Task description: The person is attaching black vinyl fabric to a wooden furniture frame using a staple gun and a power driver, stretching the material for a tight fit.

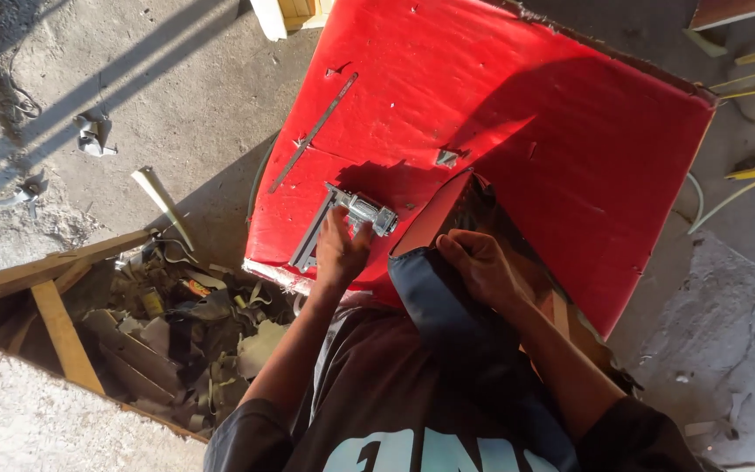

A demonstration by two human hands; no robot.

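Scraps (185, 328) (wooden frame (58, 328)) beside left hand (340, 249).

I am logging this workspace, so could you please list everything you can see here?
Upholstered panel: one, red, centre, lying on the concrete floor.
Staple gun: one, silver metal, on the panel's near edge.
Metal strip: one, grey, on the panel's left part.
Padded piece: one, dark blue, at the panel's near edge.
Wooden frame: one, light brown, lower left, around scraps.
Scraps: many, mixed, inside the frame.
Left hand: on the staple gun.
Right hand: on the padded piece.
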